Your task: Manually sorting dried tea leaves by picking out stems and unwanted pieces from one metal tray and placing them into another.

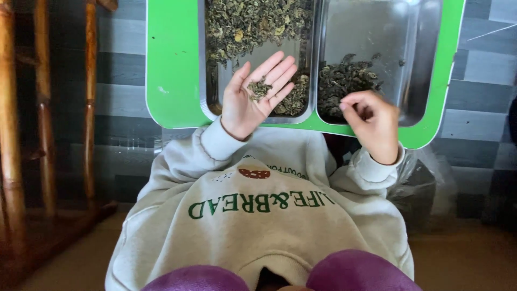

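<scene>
Left hand (254, 99): palm up, fingers spread flat and released, gripping nothing; a small clump of dried green leaves (259, 89) rests loose in the hollow of the palm. The hand hovers over the near end of the left metal tray (211, 97).

Right hand (371, 121): fingers curled inward, thumb and fingertips drawn together in a pinch. Whether a leaf sits between them cannot be told — the tips are blurred. The hand sits at the near edge of the right metal tray (425, 59), just beside its leaf pile.

Left metal tray: rectangular, shiny steel. Holds a large heap of mixed leaves (253, 24) at the far end, greenish with some pale yellow bits; a smaller patch (295, 99) lies at the near end, partly hidden behind the left hand's fingers.

Right metal tray: same make, touching the left tray along its long side. Holds a darker leaf pile (344, 78) at the near end; the far part shows bare metal with a few stray flecks.

Green board (172, 64): bright green, rounded corners, carries both trays.

Sleeves and sweatshirt (269, 215): cream, with green lettering on the chest — worn by the person.

Surroundings: bamboo chair frame (43, 108) at the left; grey plank-patterned wall (484, 81) behind the board.
</scene>
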